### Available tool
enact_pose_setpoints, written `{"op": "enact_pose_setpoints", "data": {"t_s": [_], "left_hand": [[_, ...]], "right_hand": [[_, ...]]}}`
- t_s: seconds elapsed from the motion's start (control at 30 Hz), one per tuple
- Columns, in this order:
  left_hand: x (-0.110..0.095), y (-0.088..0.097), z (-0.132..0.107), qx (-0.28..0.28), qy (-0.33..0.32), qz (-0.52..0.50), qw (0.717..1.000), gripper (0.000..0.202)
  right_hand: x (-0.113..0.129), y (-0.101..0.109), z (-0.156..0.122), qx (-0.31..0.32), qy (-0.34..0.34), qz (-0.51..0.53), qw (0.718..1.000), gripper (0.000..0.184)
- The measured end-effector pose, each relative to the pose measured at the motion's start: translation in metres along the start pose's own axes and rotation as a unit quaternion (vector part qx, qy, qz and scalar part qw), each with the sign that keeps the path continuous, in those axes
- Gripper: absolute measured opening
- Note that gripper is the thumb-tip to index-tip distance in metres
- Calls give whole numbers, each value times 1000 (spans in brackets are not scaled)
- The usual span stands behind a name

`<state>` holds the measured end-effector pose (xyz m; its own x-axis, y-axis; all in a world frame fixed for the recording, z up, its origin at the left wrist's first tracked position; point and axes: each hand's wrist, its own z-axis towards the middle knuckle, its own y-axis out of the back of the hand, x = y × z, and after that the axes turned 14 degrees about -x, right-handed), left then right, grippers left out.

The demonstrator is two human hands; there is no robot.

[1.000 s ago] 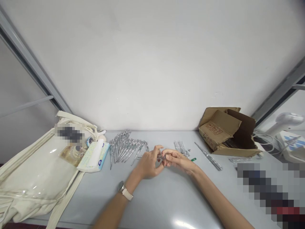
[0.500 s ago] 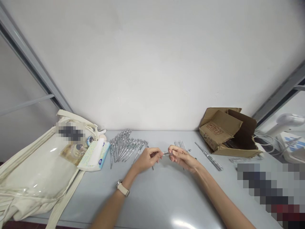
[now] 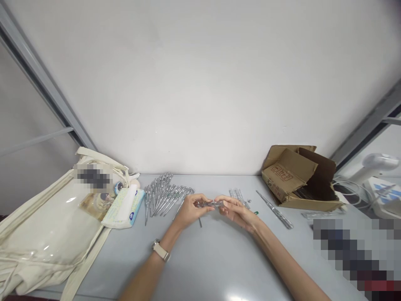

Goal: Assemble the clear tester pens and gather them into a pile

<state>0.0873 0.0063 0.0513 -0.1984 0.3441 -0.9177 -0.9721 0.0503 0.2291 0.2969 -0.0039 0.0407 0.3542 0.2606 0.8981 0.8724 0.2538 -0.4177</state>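
A clear-handled tester screwdriver (image 3: 214, 204) lies level between my two hands, above the grey table. My left hand (image 3: 191, 209) is closed around its left part, thumb and fingers pinching it. The right end sits between the thumb and fingers of my right hand (image 3: 235, 212). A thin metal shaft (image 3: 201, 223) shows below my left hand; where it leads is hidden. Left of my left hand, a fanned pile of similar tester screwdrivers (image 3: 164, 194) covers the table. Several clear handle tubes (image 3: 236, 193) lie just behind my right hand, and a small green piece (image 3: 256, 212) shows beside its wrist.
A torn cardboard box (image 3: 282, 177) stands open at the back right. In front of it lie long screwdriver-like pieces (image 3: 275, 211). A tissue pack (image 3: 123, 209) and a cream bag with a clear panel (image 3: 53, 221) occupy the left. The wall (image 3: 200, 92) bounds the table's back.
My hands have come slightly closer together along the screwdriver, and more of its clear handle shows between them. A shaft seen below my right hand is out of sight; the green piece now shows.
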Motion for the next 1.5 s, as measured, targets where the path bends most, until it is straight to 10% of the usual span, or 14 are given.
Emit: {"op": "enact_pose_setpoints", "data": {"t_s": [0.4,0.63,0.83,1.23,1.5], "left_hand": [[-1,6,4,91,52,-56,993,33],[1,2,2,21,34,-44,998,30],[3,1,4,-28,11,-12,999,27],[-8,15,5,215,103,-48,970,40],[-13,15,6,142,71,-74,985,32]], "right_hand": [[2,7,-2,1,8,-69,998,33],[-4,4,-1,23,-6,-29,999,53],[-13,2,4,3,-6,-15,1000,36],[9,1,-7,79,3,-125,989,33],[3,-1,-5,38,20,-95,995,27]]}}
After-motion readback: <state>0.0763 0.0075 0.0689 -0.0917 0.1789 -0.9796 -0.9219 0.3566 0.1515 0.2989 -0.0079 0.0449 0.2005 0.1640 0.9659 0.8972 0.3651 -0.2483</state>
